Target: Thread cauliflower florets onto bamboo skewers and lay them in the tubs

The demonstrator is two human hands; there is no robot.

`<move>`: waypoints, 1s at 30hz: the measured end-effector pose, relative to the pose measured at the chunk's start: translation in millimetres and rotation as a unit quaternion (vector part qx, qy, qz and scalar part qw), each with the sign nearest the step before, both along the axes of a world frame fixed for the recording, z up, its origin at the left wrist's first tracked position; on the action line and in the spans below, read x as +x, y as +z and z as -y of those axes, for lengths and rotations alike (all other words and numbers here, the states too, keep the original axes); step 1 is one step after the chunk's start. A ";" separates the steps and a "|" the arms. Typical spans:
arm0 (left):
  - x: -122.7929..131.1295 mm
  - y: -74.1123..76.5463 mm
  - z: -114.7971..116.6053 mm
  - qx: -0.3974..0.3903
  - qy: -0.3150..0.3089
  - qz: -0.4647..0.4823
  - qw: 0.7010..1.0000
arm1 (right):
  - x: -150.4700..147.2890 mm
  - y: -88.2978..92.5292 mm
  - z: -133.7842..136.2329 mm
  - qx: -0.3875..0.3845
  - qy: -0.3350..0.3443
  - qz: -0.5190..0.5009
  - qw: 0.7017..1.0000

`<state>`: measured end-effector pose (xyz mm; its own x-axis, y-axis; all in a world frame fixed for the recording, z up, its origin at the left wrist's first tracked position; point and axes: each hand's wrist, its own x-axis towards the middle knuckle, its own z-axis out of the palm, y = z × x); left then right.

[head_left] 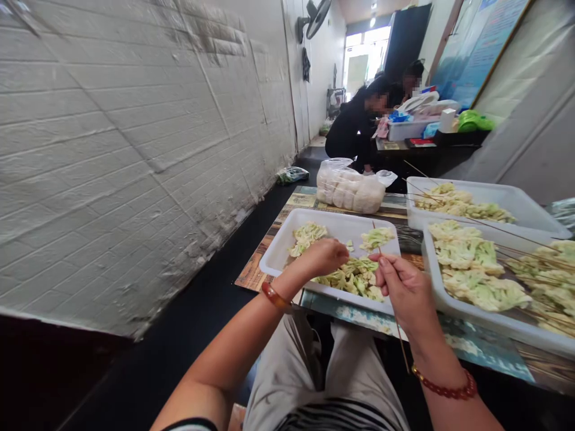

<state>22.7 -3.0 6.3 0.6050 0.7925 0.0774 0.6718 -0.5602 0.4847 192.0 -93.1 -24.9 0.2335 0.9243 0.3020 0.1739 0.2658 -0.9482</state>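
My right hand (402, 284) pinches a thin wooden skewer (401, 341), which slants from below the hand up through a pale green cauliflower piece (377, 238). That piece is above the right part of a white tray (275, 254). My left hand (327, 256) is over the middle of this tray, its fingers curled together; whatever they hold, if anything, is hidden. Loose cauliflower florets (354, 276) lie in the tray under and between my hands, and another heap (307, 236) sits at its back left.
Two more white trays (530, 200) (467, 316) at the right hold skewered cauliflower. Behind the near tray stands a plastic bag of pale round items (350, 188). People in dark clothes (353, 129) are beside a cluttered table further back. A brick-patterned wall (135, 149) runs along the left.
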 end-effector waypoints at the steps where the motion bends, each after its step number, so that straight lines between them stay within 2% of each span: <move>1: 4.7 -0.8 -2.2 0.029 -0.009 -0.050 0.998 | 0.1 0.8 0.3 -0.004 0.006 -0.014 1.000; 5: 19.9 -6.7 -7.7 0.104 -0.037 -0.172 0.979 | 1.2 3.8 2.1 -0.021 0.022 -0.044 0.999; 10: 24.7 -18.8 -8.4 0.135 -0.080 -0.177 0.972 | 2.7 7.0 2.7 -0.024 0.031 -0.022 0.999; 13: 22.5 -24.3 -8.8 0.121 -0.070 -0.143 0.980 | 3.2 9.3 3.5 -0.024 0.037 -0.020 0.999; 16: 18.4 -23.4 -11.4 0.089 -0.049 -0.070 0.992 | 3.8 10.3 4.3 -0.026 0.033 -0.022 0.999; 18: 14.1 -18.5 -12.8 0.040 -0.017 0.006 0.999 | 4.0 10.1 4.6 -0.028 0.032 -0.025 0.999; 20: 8.5 -11.4 -11.7 -0.050 0.033 0.102 0.993 | 3.9 9.3 4.6 -0.032 0.034 -0.031 0.998; 22: 2.3 -4.2 -6.7 -0.166 0.075 0.209 0.961 | 3.4 8.0 4.5 -0.037 0.036 -0.040 0.998; 25: -5.0 3.1 5.6 -0.308 0.092 0.361 0.876 | 2.5 6.1 4.7 -0.045 0.033 -0.044 0.997; 27: -7.6 4.9 13.4 -0.347 0.093 0.428 0.829 | 2.2 6.3 5.5 -0.053 0.043 -0.034 0.997; 30: -9.2 5.1 20.1 -0.354 0.098 0.470 0.803 | 2.0 10.3 7.7 -0.064 0.070 -0.001 0.995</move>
<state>13.5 -23.1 11.4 0.4010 0.9121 -0.0855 -0.1356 0.1514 0.9791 194.0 -100.8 -14.7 0.0998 0.9786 0.1799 0.1411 0.1650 -0.9761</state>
